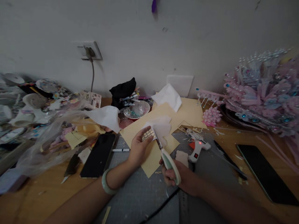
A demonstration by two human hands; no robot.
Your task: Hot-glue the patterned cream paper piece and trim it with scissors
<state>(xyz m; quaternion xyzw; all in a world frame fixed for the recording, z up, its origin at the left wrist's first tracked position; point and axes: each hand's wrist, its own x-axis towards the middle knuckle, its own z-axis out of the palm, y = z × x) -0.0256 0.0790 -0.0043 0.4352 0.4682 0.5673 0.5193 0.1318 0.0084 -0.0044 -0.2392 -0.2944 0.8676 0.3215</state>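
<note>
Cutting seems in hand: left grip (138, 147) pinches honeycomb-patterned piece (147, 135), right grip (184, 176) wraps scissors (165, 157); next snip likely wants steadiness.

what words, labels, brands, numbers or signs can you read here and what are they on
No text can be read for certain.
Wall scribble: faint, illegible.
Ruler: markings too small and blurred.
Glue gun: any marking too small.
Patterned piece in the left hand: dark cell-like outlines, no legible lettering.
</note>
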